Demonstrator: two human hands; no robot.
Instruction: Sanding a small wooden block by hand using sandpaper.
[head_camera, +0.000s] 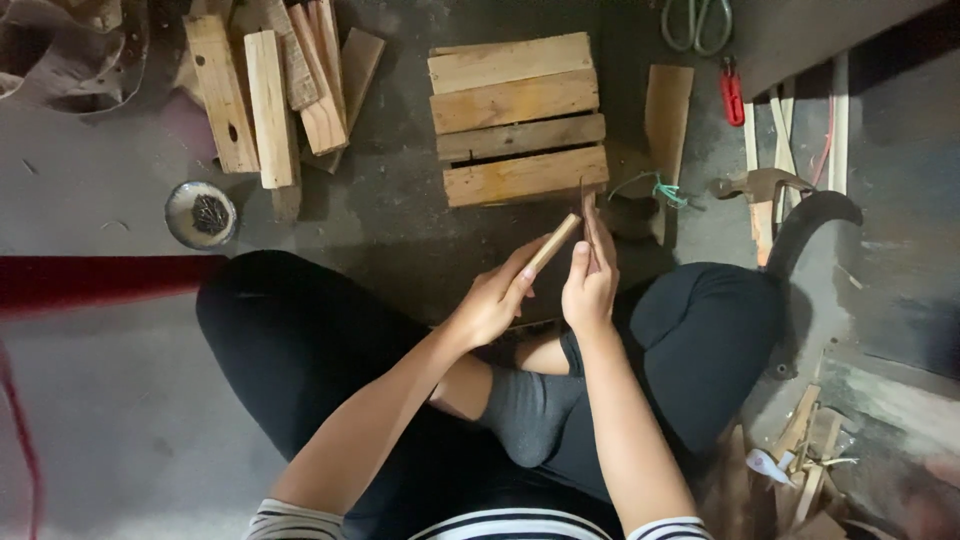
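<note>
My left hand (495, 300) grips a short wooden stick (553, 243), which angles up to the right. Beside it, my right hand (590, 280) pinches a thin dark blade-like tool (584, 203) that points upward, close to the stick's tip. Both hands are raised over my crossed legs in black trousers. Just beyond them, a small wooden slatted pallet (518, 118) lies on the concrete floor.
A pile of wooden offcuts (270, 90) lies at the upper left, with a small bowl of dark nails (201, 214) below it. Scissors (697, 25), a red tool (732, 95), a hammer (765, 195) and a curved blade (810, 225) lie to the right. More wood scraps (810, 460) sit lower right.
</note>
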